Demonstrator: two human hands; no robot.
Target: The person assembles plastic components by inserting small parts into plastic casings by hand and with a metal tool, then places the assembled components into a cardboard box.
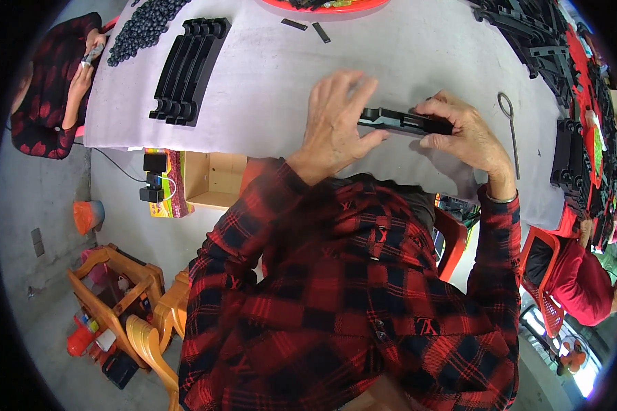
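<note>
Black part: the long black part [408,122] is held just above the tabletop [267,96], between the two hands.
Right hand: the right hand [459,130] has its grip closed on the part's right end, thumb nearer the body, fingers opposite.
Left hand: the left hand [341,116] has its grip spread wide about the other end (whether it touches, I cannot tell).
Left side: ribbed black pieces [190,72] lie side by side, near a heap of dark beads [140,33].
Right side: a looped metal tool [514,140] lies beyond the right hand.
</note>
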